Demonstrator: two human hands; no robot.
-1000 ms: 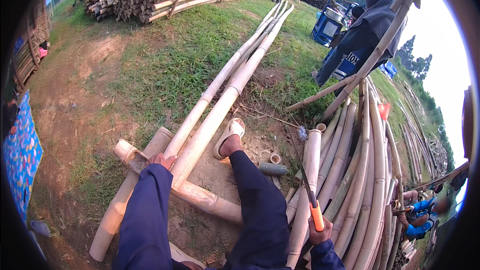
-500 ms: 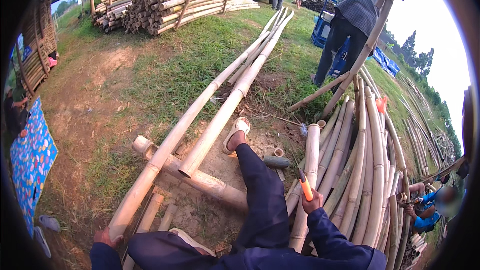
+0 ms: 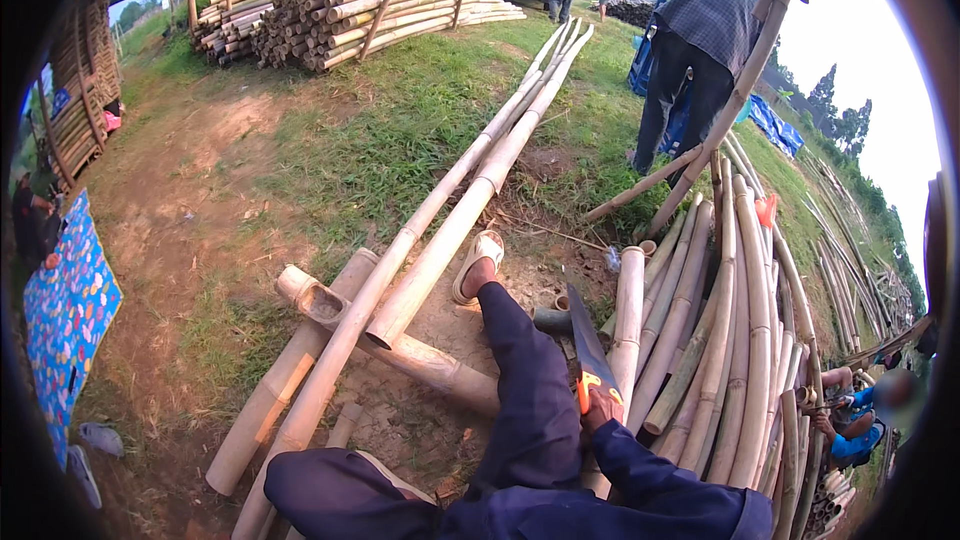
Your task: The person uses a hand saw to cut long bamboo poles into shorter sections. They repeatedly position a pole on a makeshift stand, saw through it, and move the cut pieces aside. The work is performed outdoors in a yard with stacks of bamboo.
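- Right beside the person's leg (image 3: 530, 390), the right hand (image 3: 603, 408) grips a saw (image 3: 587, 340) by its orange handle (image 3: 592, 380).
- The left hand is out of sight, so its grip cannot be told.
- One long bamboo pole (image 3: 352, 325) lies across a thick log (image 3: 445, 372).
- More poles (image 3: 759, 320) lie heaped on the right.

Saw handle (image 3: 597, 379) — orange; bamboo (image 3: 482, 194) — tan.

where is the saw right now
In the head view, the saw is right of centre, in the right hand, its blade just left of the nearby bamboo pile.
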